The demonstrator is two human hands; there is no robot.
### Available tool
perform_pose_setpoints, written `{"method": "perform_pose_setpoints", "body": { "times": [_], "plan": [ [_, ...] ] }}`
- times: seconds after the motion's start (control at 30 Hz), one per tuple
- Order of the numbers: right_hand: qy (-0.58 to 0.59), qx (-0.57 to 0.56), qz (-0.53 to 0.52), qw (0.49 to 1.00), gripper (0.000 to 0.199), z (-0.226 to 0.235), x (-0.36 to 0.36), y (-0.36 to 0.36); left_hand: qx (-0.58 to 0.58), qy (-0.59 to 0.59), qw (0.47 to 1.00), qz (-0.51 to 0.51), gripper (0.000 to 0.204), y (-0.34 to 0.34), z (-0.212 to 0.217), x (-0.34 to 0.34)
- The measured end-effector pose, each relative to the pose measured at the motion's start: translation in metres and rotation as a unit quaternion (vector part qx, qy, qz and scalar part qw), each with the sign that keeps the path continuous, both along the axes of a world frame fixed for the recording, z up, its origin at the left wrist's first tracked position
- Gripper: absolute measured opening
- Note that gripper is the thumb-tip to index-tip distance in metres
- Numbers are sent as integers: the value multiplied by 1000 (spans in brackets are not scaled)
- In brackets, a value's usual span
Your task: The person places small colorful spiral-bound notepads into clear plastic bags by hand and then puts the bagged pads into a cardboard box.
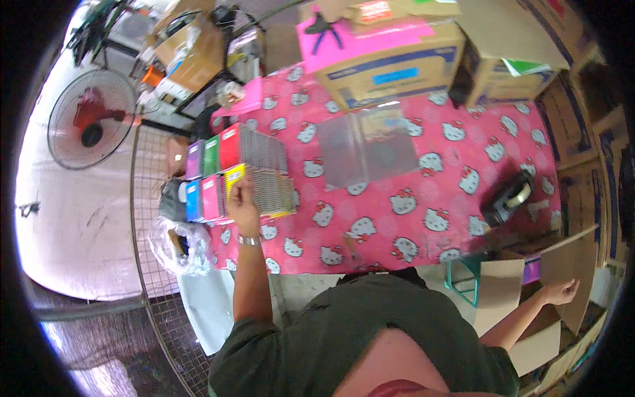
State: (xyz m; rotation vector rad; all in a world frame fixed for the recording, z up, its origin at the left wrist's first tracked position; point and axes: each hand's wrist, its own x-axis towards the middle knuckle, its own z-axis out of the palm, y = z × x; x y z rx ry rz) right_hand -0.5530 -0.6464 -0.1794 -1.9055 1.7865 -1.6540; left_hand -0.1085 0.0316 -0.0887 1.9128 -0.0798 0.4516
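Observation:
Stacks of spiral notebooks stand in two rows at the left of the table, with purple, green, red, blue and pink covers showing. My left hand is closed at the edge of the yellow notebook in the near row. Out to the right, my right hand is held with curled fingers over an open cardboard carton, close to its raised flap. Whether anything is in those fingers is too small to see. A purple item shows inside the carton.
A clear plastic sheet lies on the pink patterned tablecloth. A black tape dispenser stands at the right. Cartons line the back, one bearing pliers. A fan and a clear plastic bag are at the left.

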Motion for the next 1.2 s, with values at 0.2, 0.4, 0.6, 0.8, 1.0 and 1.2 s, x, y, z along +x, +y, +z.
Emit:
{"method": "perform_pose_setpoints", "body": {
  "times": [0.2,0.4,0.6,0.8,1.0,1.2],
  "plan": [
    [63,-76,402,910,24,95,284,213,204,-73,945,245,17,191,-13,125],
    [14,2,871,491,33,96,485,546,373,136,889,230,29,400,-28,194],
    [213,88,773,591,45,102,640,711,445,138,875,129,24,315,5,222],
    [433,119,672,588,53,103,663,741,-103,94,989,47,35,291,80,118],
    [295,30,730,616,42,116,661,759,-445,143,883,-45,44,281,33,6],
    [105,105,846,513,56,152,667,735,-557,178,811,-13,48,271,-8,-28]
  ]
}}
